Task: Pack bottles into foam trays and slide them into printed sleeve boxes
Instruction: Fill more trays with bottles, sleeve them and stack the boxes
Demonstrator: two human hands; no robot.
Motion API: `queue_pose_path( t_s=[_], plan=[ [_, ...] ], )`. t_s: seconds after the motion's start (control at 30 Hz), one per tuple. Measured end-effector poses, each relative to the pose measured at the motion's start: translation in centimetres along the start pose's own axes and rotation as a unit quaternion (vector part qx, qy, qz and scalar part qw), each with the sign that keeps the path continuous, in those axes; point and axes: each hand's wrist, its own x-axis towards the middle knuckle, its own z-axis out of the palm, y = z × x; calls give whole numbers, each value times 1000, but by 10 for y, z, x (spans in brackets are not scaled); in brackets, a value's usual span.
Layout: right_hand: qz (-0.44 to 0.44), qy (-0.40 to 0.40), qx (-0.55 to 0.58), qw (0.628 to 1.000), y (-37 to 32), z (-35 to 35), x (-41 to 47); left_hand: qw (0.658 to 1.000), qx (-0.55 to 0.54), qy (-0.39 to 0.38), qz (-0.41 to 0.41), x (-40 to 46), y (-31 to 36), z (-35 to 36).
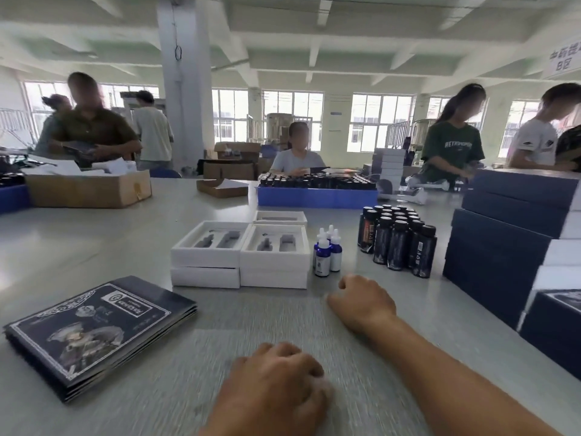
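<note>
Both my hands rest on the grey bench with nothing in them. My left hand (276, 372) lies close to me with its fingers loosely curled under; my right hand (361, 298) sits further out, fingers curled, knuckles toward the dropper bottles (327, 251). I judge that I am at the very start of a pack, with no bottle picked up yet.

The white foam trays (240, 247) stand in two short stacks side by side just beyond my hands, the cut-outs in the top ones unfilled. The small blue dropper bottles stand just to the right of them, and the cluster of dark bottles (397, 240) stands further right. The printed sleeves (94, 332) lie flat in a pile at my left.

Next I need my right hand to take a dropper bottle and lay it in a matching cut-out.
</note>
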Motion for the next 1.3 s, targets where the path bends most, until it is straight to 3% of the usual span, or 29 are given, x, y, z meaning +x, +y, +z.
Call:
queue_pose_path(
  t_s=[0.07,0.17,0.23,0.4,0.6,0.93,1.2,1.3],
  plan=[
    [28,22,54,998,-4,4,16,997,-46,59,-19,18,-14,-18],
    [52,43,91,994,-9,8,36,986,37,162,-31,55,-52,-45],
    [62,58,90,992,-12,11,47,977,87,182,-67,79,-79,-60],
    [90,92,70,989,-21,22,67,972,147,134,-128,114,-129,-69],
    [114,143,32,983,-28,37,76,961,191,136,-146,127,-149,-63],
    [90,102,65,989,-23,23,50,952,238,160,-104,104,-146,-75],
    [61,70,83,992,13,-20,-20,979,154,131,-1,2,-66,-65],
    [49,49,105,992,24,-31,-47,983,158,73,52,-23,-13,-36]
  ],
)
